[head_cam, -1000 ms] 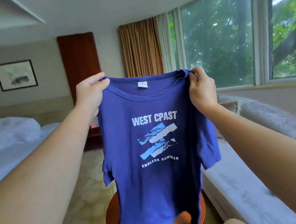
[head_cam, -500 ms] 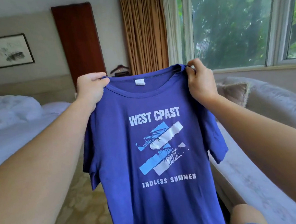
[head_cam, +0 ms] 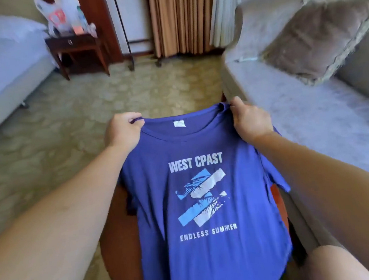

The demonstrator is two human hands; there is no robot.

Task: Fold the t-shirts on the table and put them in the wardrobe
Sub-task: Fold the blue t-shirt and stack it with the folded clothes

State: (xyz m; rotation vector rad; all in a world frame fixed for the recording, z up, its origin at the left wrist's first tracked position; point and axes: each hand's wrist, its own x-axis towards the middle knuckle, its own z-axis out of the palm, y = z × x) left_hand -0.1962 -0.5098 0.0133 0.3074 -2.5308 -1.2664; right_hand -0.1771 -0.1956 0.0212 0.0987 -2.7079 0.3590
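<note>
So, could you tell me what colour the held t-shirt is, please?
The t-shirt is indigo blue with a white and light-blue print; head view.

Soft, even daylight is filling the room, falling brightest on the sofa (head_cam: pixel 314 130) at the right and paling the bed (head_cam: pixel 0 68) to a bluish white. Motion blur is smearing the cushion (head_cam: pixel 318 34) and the far corners, while the t-shirt (head_cam: pixel 210 262) print is reading crisp. Wide-angle distortion is swelling the forearms (head_cam: pixel 52 233) at the bottom edges. A dim shadow is lying under the t-shirt on the worktop (head_cam: pixel 122 249).
</note>
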